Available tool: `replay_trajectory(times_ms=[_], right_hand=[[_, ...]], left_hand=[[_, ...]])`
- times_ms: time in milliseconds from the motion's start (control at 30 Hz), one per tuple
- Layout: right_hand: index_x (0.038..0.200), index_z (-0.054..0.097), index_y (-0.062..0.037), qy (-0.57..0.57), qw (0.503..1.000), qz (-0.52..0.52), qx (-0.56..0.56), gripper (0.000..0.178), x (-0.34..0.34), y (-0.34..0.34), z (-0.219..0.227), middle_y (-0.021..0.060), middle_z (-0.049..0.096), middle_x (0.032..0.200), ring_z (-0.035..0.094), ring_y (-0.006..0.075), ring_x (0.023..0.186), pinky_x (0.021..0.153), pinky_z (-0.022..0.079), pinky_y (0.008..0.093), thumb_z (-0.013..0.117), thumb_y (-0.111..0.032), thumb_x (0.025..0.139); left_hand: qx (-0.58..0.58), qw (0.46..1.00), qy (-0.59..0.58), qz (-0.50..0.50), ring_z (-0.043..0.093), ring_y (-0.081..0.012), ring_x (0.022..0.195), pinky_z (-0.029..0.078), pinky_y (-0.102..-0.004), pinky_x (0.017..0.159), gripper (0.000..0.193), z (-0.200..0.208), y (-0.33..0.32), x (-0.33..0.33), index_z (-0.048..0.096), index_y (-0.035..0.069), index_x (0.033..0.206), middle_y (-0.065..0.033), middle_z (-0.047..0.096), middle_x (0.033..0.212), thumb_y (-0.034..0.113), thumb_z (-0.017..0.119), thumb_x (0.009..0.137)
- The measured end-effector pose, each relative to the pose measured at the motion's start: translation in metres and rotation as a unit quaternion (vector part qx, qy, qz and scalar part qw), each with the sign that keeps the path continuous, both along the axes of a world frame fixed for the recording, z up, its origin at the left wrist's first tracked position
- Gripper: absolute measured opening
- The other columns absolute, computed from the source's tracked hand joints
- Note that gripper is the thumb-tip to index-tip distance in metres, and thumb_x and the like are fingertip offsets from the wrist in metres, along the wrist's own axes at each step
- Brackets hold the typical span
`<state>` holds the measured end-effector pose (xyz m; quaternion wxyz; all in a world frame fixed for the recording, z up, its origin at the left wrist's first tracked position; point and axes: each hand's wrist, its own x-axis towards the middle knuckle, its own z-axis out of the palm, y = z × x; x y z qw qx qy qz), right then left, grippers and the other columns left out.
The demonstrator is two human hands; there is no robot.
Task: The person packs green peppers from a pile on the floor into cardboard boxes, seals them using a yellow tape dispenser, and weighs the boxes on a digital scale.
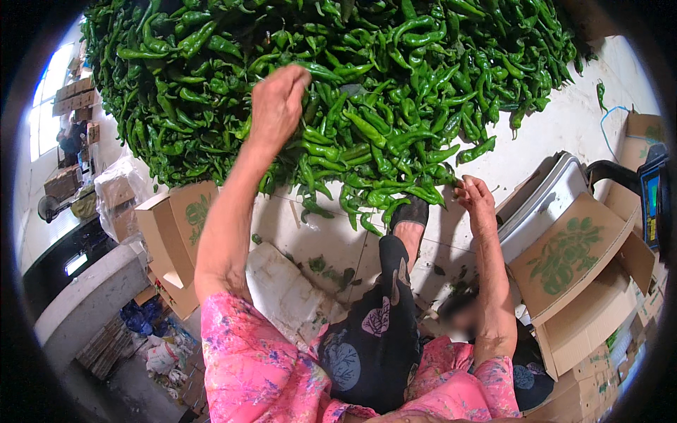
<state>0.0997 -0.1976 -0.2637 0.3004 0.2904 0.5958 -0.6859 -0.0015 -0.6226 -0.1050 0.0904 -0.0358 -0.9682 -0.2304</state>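
A big heap of long green chili peppers (367,127) fills the upper part of the head view. My left hand (278,102) reaches over its middle, fingers closed. A glossy green pepper (321,72) sticks out to the right of those fingers and appears to be held in them; the grip itself is partly hidden. At the heap's near right edge, my right hand (477,199) is half curled with fingers apart, close to the outermost peppers. No pepper shows in it.
A printed cardboard box (568,254) stands open on the right, beside a white-grey tub (546,204) and a device with a screen (653,201). To the left is another open carton (169,243). Leaf scraps (328,271) litter the pale tiled floor around my foot.
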Motion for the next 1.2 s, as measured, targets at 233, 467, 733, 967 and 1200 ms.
replay_trajectory(times_ms=[233, 467, 733, 967, 1200], right_hand=[[0.114, 0.067, -0.0091, -0.022, 1.000, -0.001, 0.003, 0.029, 0.034, 0.016, -0.010, 0.0001, 0.068, 0.102, 0.064, 0.0108, 0.090, 0.079, 0.049, 0.0272, 0.065, -0.033, 0.100], [0.116, 0.066, -0.0088, -0.077, 0.997, 0.007, -0.007, 0.030, 0.060, -0.006, -0.006, 0.0004, 0.068, 0.102, 0.065, 0.0124, 0.092, 0.083, 0.050, 0.0306, 0.064, -0.034, 0.100], [0.112, 0.067, -0.0100, -0.074, 0.997, 0.016, -0.002, 0.027, 0.069, 0.004, -0.002, -0.0015, 0.067, 0.100, 0.063, 0.0099, 0.090, 0.081, 0.049, 0.0284, 0.065, -0.034, 0.099], [0.111, 0.067, -0.0091, -0.071, 0.997, 0.005, -0.028, 0.024, 0.079, 0.013, -0.013, -0.0021, 0.067, 0.095, 0.063, 0.0087, 0.085, 0.078, 0.048, 0.0263, 0.065, -0.031, 0.100], [0.111, 0.068, -0.0065, -0.059, 0.997, 0.019, -0.051, 0.024, 0.088, 0.016, -0.019, -0.0008, 0.068, 0.092, 0.062, 0.0086, 0.082, 0.073, 0.049, 0.0238, 0.064, -0.028, 0.102]], left_hand=[[0.201, 0.942, -0.233, -0.131, 0.070, -0.0288, 0.084, 0.056, -0.0365, 0.081, 0.022, -0.001, 0.082, 0.109, 0.071, -0.001, 0.102, -0.0144, 0.072, 0.093, 0.018, 0.063, 0.095], [-0.183, 0.977, -0.103, -0.031, 0.070, -0.0397, 0.079, 0.055, -0.0494, 0.064, 0.013, -0.058, 0.061, -0.006, 0.067, 0.001, 0.097, -0.0181, 0.070, 0.088, 0.011, 0.060, 0.092], [-0.256, 0.944, -0.196, -0.071, 0.069, -0.0450, 0.079, 0.054, -0.0553, 0.068, 0.014, -0.077, 0.053, -0.028, 0.065, 0.000, 0.093, -0.0237, 0.070, 0.087, 0.012, 0.059, 0.090], [0.351, 0.825, -0.408, 0.172, 0.039, -0.0054, 0.056, 0.030, -0.0232, 0.051, 0.017, 0.047, -0.019, 0.107, 0.063, 0.007, 0.088, 0.0056, 0.046, 0.065, 0.021, 0.065, 0.096], [0.142, 0.587, -0.786, 0.132, 0.060, -0.0182, 0.072, 0.049, -0.0326, 0.066, 0.013, 0.115, -0.117, 0.431, 0.069, 0.011, 0.099, -0.0006, 0.066, 0.080, 0.014, 0.067, 0.086]])
